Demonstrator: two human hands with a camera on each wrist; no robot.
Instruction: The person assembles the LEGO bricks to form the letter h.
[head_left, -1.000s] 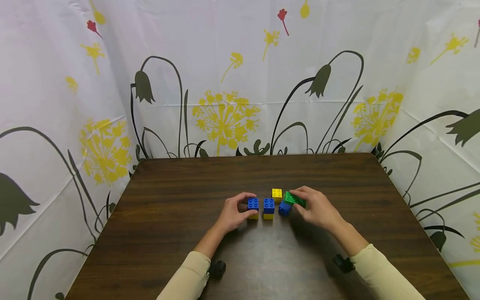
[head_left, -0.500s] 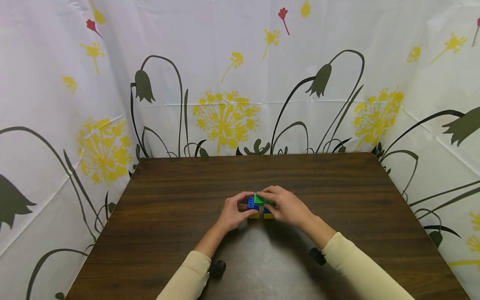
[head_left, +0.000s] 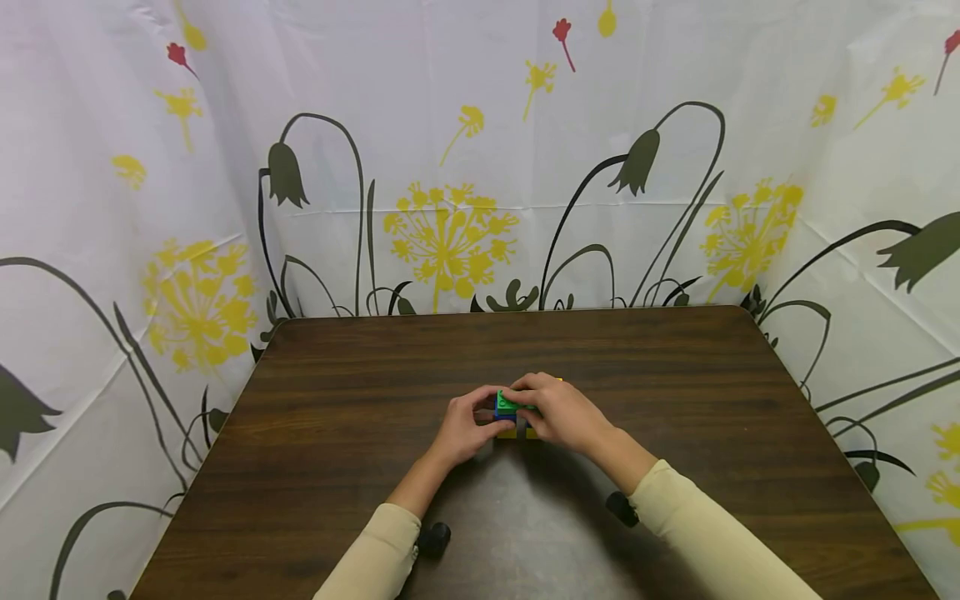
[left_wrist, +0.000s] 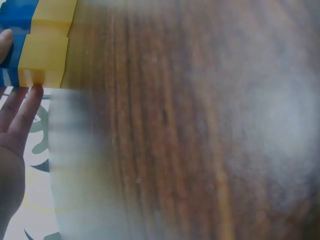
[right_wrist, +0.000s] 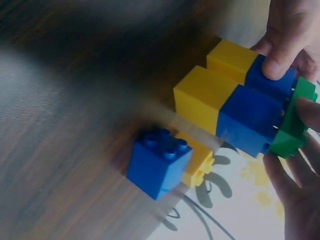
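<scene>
- The left hand is partly closed, thumb and fingers pinching the left stack, a square blue plastic brick set on a square yellow one.
- The right hand is likewise partly closed, pinching a long green plastic brick between thumb and fingers.
- That green brick lies across the tops of both stacks, bridging them; some blue studs show at the joint, and whether it is fully seated cannot be told.
- The right stack, also blue over yellow, stands upright beside the left one, a narrow gap between.
- Near it, a loose blue plastic brick lies on its side, with a loose yellow plastic brick upright just beside it.
- All stand on a dark wood-grain table.
- Cream sleeves cover both forearms.
- Beyond hangs a white flower-print curtain.
</scene>
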